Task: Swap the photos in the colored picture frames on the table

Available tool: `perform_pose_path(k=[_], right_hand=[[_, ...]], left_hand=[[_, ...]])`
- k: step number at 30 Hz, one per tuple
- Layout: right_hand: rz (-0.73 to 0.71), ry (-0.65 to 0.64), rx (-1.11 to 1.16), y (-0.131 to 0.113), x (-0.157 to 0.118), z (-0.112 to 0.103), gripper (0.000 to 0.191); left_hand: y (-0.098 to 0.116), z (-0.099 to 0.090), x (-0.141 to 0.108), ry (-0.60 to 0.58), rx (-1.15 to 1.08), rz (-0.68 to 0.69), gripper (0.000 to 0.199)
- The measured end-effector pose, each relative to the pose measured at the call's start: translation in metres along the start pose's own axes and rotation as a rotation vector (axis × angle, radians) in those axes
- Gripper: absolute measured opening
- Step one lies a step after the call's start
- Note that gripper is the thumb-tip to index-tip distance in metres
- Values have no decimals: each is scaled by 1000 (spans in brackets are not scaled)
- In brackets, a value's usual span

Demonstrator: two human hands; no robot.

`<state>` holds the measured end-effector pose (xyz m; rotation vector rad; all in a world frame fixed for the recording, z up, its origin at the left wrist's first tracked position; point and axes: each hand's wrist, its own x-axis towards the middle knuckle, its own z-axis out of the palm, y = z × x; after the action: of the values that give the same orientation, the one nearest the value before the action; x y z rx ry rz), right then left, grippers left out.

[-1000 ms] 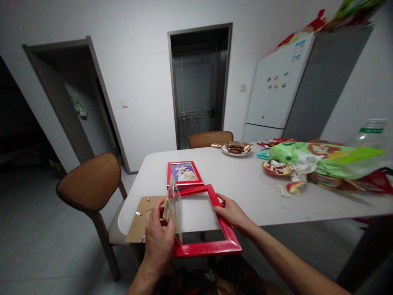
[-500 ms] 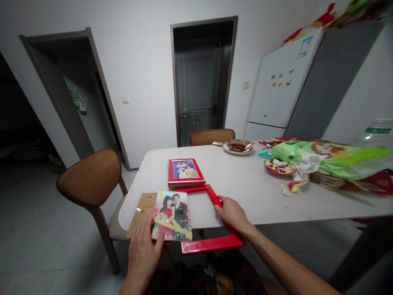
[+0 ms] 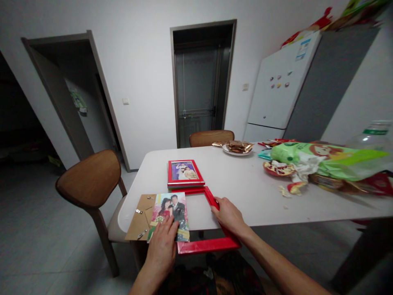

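My left hand (image 3: 164, 237) lies with its fingers stretched out over the lower part of a photo (image 3: 180, 209) of a couple. Under the photo's left side is a brown backing board (image 3: 138, 221) with metal clips. My right hand (image 3: 229, 215) grips the right side of an empty red picture frame (image 3: 208, 246), whose near end juts out past the table edge. The frame's left side is hidden beneath the photo. Just beyond it, a second red picture frame (image 3: 170, 176) holding another photo rests flat on the table.
On the white table (image 3: 239, 184), a plate (image 3: 238, 153) of gold packets stands at the back. To the right are a pomegranate piece (image 3: 278, 169), crumpled tissue, a green bag (image 3: 337, 157) and a clear bottle (image 3: 373, 137). A wooden chair (image 3: 89, 180) stands at the left.
My left hand has moved right, from the photo's lower left edge onto its face. The photo has shifted slightly left. My right hand keeps its hold on the empty red frame.
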<state>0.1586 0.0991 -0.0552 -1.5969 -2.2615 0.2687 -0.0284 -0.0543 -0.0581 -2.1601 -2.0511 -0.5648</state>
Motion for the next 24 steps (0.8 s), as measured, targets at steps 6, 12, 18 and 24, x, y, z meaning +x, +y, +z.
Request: perform_pose_path(k=[6, 12, 18, 24], right_hand=[[-246, 198, 358, -20, -13, -15, 35], [-155, -239, 1007, -63, -39, -24, 31], [262, -352, 1635, -72, -38, -6, 27], [246, -213, 1538, -34, -13, -27, 37]], left_hand=[[-17, -17, 4, 296, -205, -35, 43], [-1, -52, 10, 610, -806, -556, 35], [51, -33, 21, 508, -1582, -603, 46], [44, -18, 13, 395, -1413, -538, 51]])
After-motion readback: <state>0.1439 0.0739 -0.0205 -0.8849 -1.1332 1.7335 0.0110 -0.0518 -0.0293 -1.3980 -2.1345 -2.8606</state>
